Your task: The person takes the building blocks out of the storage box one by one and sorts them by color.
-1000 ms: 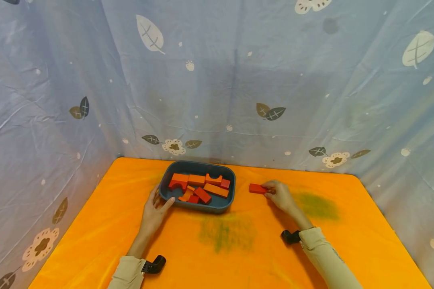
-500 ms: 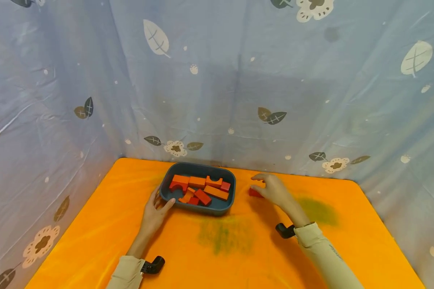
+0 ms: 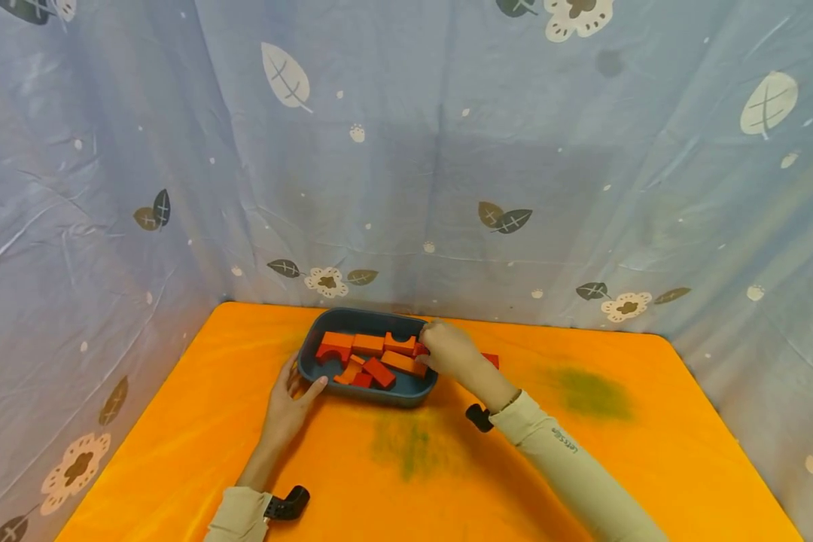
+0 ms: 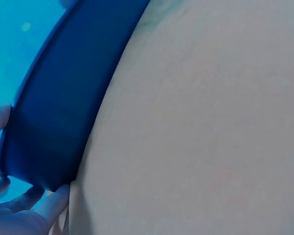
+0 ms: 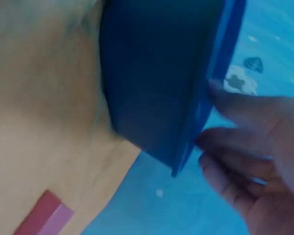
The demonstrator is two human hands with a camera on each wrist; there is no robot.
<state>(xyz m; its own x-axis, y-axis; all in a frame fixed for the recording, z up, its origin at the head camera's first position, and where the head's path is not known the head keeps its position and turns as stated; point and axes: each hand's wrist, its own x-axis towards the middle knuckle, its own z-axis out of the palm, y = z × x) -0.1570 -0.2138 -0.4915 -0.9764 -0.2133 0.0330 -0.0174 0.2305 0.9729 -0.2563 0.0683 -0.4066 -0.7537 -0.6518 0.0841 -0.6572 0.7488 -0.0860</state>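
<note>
A dark blue-grey bin holds several orange and red toy blocks. My left hand grips its left end, the thumb at the rim and the other fingers against the outer wall. Over the bin's right end, my right hand reaches in, thumb and fingers apart on either side of a small red block. An orange bar block lies by that thumb. In the right wrist view the bin wall hides the fingertips of the right hand. Another red block lies on the table, partly behind the right wrist.
The table wears an orange cloth with green smudges. Blue curtains with leaf and flower prints hang along the back and both sides. Arch-shaped blocks and a red block sit inside the bin.
My right hand has let go of the red block on the table and moved left, into the bin's right end. The left hand stays at the bin.
</note>
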